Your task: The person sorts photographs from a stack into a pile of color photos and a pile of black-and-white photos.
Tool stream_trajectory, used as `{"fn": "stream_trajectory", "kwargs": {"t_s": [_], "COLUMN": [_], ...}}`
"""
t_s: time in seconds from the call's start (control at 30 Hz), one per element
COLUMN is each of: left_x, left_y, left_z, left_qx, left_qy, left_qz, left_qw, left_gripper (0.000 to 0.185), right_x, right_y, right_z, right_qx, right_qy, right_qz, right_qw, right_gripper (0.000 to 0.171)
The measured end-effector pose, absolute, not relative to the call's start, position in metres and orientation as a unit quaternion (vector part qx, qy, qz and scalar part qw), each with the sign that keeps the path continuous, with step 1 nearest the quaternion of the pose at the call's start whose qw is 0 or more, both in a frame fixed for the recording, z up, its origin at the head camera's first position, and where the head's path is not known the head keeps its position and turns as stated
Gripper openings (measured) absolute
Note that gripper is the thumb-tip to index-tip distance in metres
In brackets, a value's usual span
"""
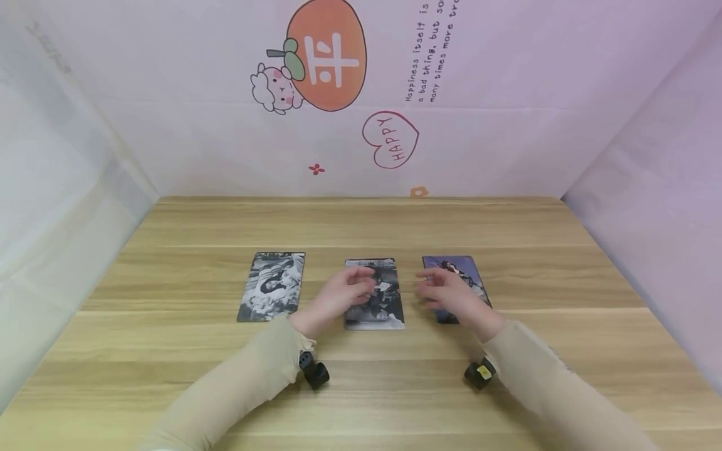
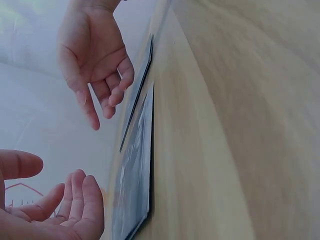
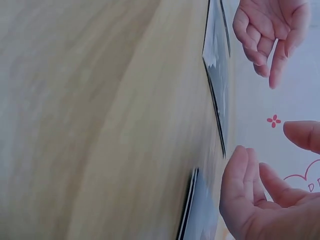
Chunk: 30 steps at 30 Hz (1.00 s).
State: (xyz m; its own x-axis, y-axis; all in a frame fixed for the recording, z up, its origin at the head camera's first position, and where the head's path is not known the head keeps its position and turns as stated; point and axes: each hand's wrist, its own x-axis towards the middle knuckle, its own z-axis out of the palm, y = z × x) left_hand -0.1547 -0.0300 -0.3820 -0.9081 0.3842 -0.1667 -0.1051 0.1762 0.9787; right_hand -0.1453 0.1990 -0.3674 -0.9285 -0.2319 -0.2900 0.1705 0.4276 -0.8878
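The black-and-white rectangular photo card (image 1: 376, 300) in the middle of your row lies flat on the light wooden table (image 1: 361, 388), and both your hands hover just over it. Your left hand (image 1: 338, 295) hangs above its left edge, fingers loosely curled, holding nothing. Your right hand (image 1: 451, 294) is relaxed and empty too, above the bluish photo card (image 1: 451, 266) to the right. A second black-and-white photo card (image 1: 272, 286) lies apart on the left.

Tabletop booth: wooden table (image 1: 361, 401), cartoon backdrop (image 1: 327, 56)
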Motion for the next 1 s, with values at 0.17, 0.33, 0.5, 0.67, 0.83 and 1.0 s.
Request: {"fn": "stream_trajectory", "kwargs": {"t_s": [0.17,0.33,0.5,0.67,0.83,1.0], "left_x": [-0.156,-0.156,-0.157,-0.158,-0.157,-0.156], "left_y": [-0.044,-0.056,-0.065,-0.072,-0.076,-0.076], "left_z": [-0.38,-0.379,-0.378,-0.377,-0.378,-0.379], "left_qx": [0.09,0.083,0.068,0.049,0.049,0.051], "left_qy": [0.744,0.752,0.764,0.764,0.766,0.764], "left_qz": [0.634,0.627,0.616,0.619,0.611,0.611], "left_qw": [0.189,0.187,0.179,0.176,0.19,0.202], "left_gripper": [0.041,0.044,0.044,0.046,0.047,0.048], "right_x": [-0.147,-0.148,-0.15,-0.151,-0.153,-0.152], "right_y": [0.192,0.185,0.181,0.177,0.174,0.173], "right_z": [-0.366,-0.366,-0.367,-0.369,-0.369,-0.368], "right_qx": [-0.012,-0.014,-0.008,-0.002,-0.003,-0.001], "right_qy": [0.814,0.81,0.809,0.809,0.802,0.799], "right_qz": [-0.545,-0.548,-0.546,-0.543,-0.553,-0.558], "right_qw": [0.199,0.207,0.217,0.223,0.227,0.224], "right_gripper": [0.047,0.047,0.051,0.053,0.054,0.051]}}
